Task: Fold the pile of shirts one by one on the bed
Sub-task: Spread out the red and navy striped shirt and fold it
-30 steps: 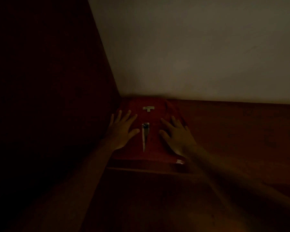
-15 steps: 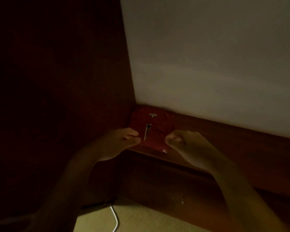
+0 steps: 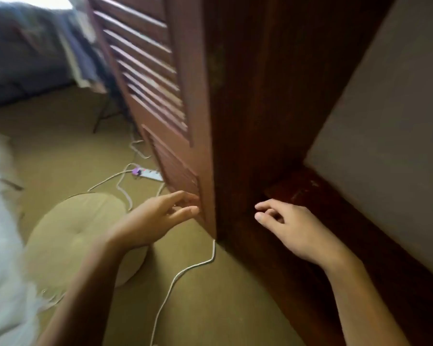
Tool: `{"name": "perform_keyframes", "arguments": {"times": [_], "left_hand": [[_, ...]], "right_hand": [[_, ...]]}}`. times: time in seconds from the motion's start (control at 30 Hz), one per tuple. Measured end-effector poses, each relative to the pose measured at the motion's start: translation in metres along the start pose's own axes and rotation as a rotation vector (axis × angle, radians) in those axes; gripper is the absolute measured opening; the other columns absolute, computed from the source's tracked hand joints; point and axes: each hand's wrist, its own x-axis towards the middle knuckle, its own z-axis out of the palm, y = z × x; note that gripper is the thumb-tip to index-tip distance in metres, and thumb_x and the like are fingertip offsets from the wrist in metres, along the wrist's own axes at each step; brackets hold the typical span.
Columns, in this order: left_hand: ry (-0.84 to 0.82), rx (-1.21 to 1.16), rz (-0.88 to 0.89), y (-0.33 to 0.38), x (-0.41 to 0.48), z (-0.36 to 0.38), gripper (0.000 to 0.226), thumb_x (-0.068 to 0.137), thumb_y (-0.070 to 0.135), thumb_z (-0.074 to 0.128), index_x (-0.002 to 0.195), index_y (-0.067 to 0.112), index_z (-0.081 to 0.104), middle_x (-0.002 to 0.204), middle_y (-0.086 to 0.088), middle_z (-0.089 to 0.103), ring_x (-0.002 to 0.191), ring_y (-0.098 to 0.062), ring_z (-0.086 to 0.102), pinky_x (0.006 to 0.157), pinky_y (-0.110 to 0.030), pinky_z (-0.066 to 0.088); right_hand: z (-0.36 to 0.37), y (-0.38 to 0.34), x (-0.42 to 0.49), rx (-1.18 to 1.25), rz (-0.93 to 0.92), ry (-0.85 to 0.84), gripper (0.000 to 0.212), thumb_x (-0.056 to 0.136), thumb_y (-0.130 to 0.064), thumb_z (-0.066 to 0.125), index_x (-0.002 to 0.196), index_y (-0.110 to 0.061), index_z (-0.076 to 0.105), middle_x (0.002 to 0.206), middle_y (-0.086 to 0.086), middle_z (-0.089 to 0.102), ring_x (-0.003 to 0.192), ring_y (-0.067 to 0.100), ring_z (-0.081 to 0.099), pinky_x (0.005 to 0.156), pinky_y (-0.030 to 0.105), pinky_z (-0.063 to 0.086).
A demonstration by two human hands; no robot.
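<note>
Withdrawn from the wardrobe, our left hand and right hand hang empty, fingers loose; we may trip on the near white cable.

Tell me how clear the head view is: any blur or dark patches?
Head view: left hand, right hand and louvred door well lit, fairly sharp; white fabric at left edge motion-blurred; wardrobe interior dark; glare top left.

Left hand and right hand hover near louvered door.
</note>
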Motion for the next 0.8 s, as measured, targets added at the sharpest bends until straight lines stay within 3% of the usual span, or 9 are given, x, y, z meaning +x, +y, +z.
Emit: {"name": "perform_keyframes", "arguments": {"times": [0.1, 0.17, 0.27, 0.33, 0.47, 0.53, 0.63, 0.8], "left_hand": [[0.140, -0.146, -0.135, -0.054, -0.096, -0.040, 0.046, 0.085, 0.052, 0.050, 0.127, 0.033, 0.060, 0.117, 0.011, 0.067, 0.103, 0.005, 0.060, 0.081, -0.004, 0.043], [0.222, -0.192, -0.255, -0.093, -0.166, -0.066, 0.048, 0.085, 0.059, 0.049, 0.129, 0.042, 0.057, 0.121, 0.018, 0.063, 0.105, 0.010, 0.058, 0.079, -0.005, 0.044], [0.386, -0.240, -0.396, -0.145, -0.268, -0.098, 0.048, 0.084, 0.064, 0.049, 0.129, 0.047, 0.055, 0.125, 0.019, 0.061, 0.111, 0.001, 0.061, 0.092, -0.024, 0.050], [0.526, -0.302, -0.455, -0.173, -0.333, -0.112, 0.047, 0.083, 0.065, 0.051, 0.126, 0.047, 0.058, 0.122, 0.018, 0.064, 0.109, 0.004, 0.062, 0.090, -0.019, 0.048], [0.749, -0.387, -0.531, -0.213, -0.443, -0.129, 0.042, 0.083, 0.066, 0.053, 0.121, 0.049, 0.060, 0.112, 0.027, 0.066, 0.105, 0.011, 0.060, 0.079, -0.009, 0.045], [0.819, -0.404, -0.563, -0.231, -0.485, -0.138, 0.041, 0.084, 0.065, 0.054, 0.121, 0.048, 0.061, 0.110, 0.032, 0.064, 0.102, 0.013, 0.060, 0.076, -0.006, 0.044], [0.893, -0.413, -0.622, -0.262, -0.530, -0.155, 0.041, 0.088, 0.060, 0.054, 0.126, 0.045, 0.059, 0.115, 0.023, 0.064, 0.099, 0.011, 0.061, 0.074, -0.008, 0.044], [0.979, -0.436, -0.693, -0.314, -0.572, -0.186, 0.037, 0.092, 0.056, 0.056, 0.127, 0.043, 0.060, 0.112, 0.022, 0.062, 0.095, 0.015, 0.059, 0.073, -0.005, 0.043]], "right_hand": [[0.041, -0.086, 0.000, -0.041, -0.145, -0.043, 0.033, 0.096, -0.054, 0.050, 0.125, -0.041, 0.060, 0.113, -0.016, 0.062, 0.104, 0.006, 0.060, 0.094, 0.038, 0.052], [0.075, -0.146, 0.000, -0.064, -0.255, -0.106, 0.029, 0.095, -0.052, 0.052, 0.119, -0.038, 0.063, 0.105, -0.016, 0.065, 0.098, 0.005, 0.061, 0.093, 0.038, 0.051], [0.136, -0.237, -0.007, -0.090, -0.402, -0.257, 0.028, 0.097, -0.052, 0.052, 0.119, -0.038, 0.063, 0.106, -0.016, 0.066, 0.094, -0.001, 0.062, 0.084, 0.029, 0.053], [0.180, -0.295, -0.017, -0.100, -0.483, -0.348, 0.031, 0.096, -0.054, 0.050, 0.120, -0.039, 0.062, 0.110, -0.018, 0.065, 0.095, -0.004, 0.061, 0.080, 0.021, 0.052], [0.256, -0.398, -0.042, -0.157, -0.637, -0.466, 0.036, 0.092, -0.060, 0.048, 0.121, -0.041, 0.060, 0.111, -0.020, 0.064, 0.095, -0.005, 0.062, 0.078, 0.019, 0.053], [0.290, -0.443, -0.054, -0.193, -0.714, -0.486, 0.034, 0.093, -0.057, 0.049, 0.120, -0.040, 0.061, 0.109, -0.019, 0.065, 0.093, -0.004, 0.063, 0.081, 0.025, 0.055], [0.334, -0.499, -0.071, -0.221, -0.820, -0.481, 0.029, 0.096, -0.048, 0.054, 0.119, -0.034, 0.065, 0.105, -0.018, 0.068, 0.090, 0.000, 0.065, 0.084, 0.034, 0.057], [0.396, -0.573, -0.067, -0.292, -0.928, -0.528, 0.025, 0.097, -0.044, 0.057, 0.117, -0.033, 0.067, 0.100, -0.020, 0.066, 0.091, 0.003, 0.064, 0.083, 0.031, 0.056]]}}
